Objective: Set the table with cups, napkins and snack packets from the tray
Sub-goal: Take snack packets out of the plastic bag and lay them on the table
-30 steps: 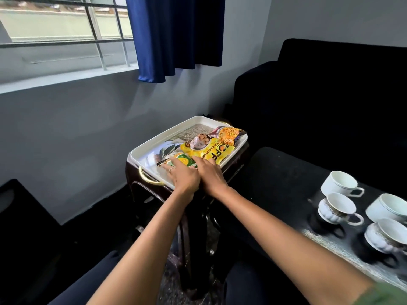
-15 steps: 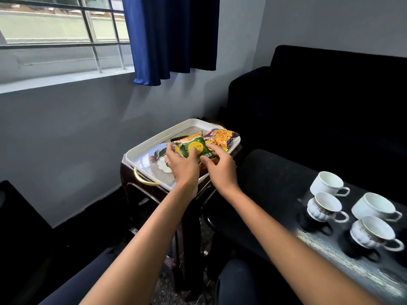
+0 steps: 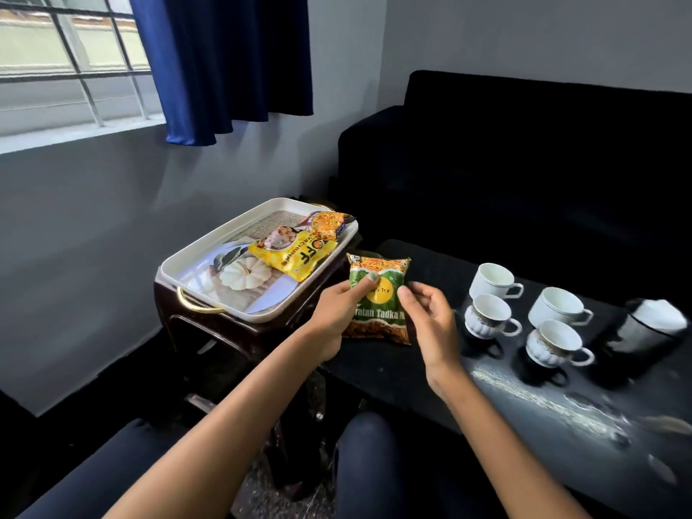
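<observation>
My left hand (image 3: 337, 312) grips the left edge of a green snack packet (image 3: 382, 318), thumb on its front. It hangs upright over the near-left corner of the black table (image 3: 543, 413). My right hand (image 3: 430, 320) pinches the packet's right edge with curled fingers. The white tray (image 3: 194, 252) on the left still holds a yellow packet (image 3: 296, 252) and an orange packet (image 3: 329, 222). Several white cups (image 3: 490, 280) stand on the table to the right. A black holder with white napkins (image 3: 651, 324) is beyond them, blurred.
The tray sits on a dark wooden side table (image 3: 224, 342) against the grey wall. A black sofa (image 3: 524, 162) stands behind the table. My knees show at the bottom, between the side table and the black table.
Both hands lifted the green packet off the tray and carried it right, to the corner of the black table. The view has turned right, so the napkin holder now shows.
</observation>
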